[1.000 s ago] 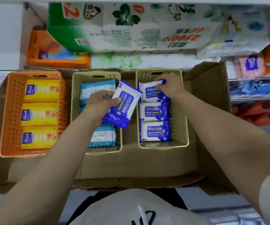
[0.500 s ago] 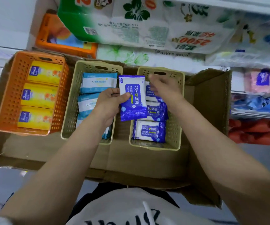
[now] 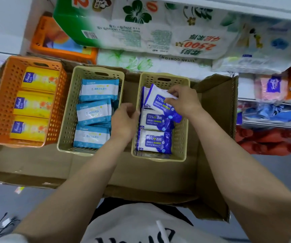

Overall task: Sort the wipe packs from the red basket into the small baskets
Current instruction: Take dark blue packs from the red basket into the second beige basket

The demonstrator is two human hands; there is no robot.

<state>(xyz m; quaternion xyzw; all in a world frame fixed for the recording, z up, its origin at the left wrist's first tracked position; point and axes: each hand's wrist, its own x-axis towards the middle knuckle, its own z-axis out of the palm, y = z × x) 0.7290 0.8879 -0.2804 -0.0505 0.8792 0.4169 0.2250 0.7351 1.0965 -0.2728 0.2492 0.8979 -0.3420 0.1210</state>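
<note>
Your right hand (image 3: pixel 185 100) pinches a blue alcohol wipe pack (image 3: pixel 160 102) in its fingers, holding it tilted over the far end of the right beige basket (image 3: pixel 182 137), above 2 matching packs lying flat inside. Your left hand (image 3: pixel 125 120) hovers empty between the 2 beige baskets, fingers loosely curled.

White shelf (image 3: pixel 211 4) of tissue packs (image 3: pixel 158 32) above grey floor (image 3: pixel 27 204).

orange perforated plastic basket (image 3: pixel 4 102): yellow packs (image 3: pixel 34 104) | beige perforated baskets (image 3: pixel 67 120): pale-blue-and-white packs (image 3: pixel 94 113), dark-blue-and-white alcohol wipe packs (image 3: pixel 154 142) | brown cardboard box (image 3: pixel 141 174)
</note>
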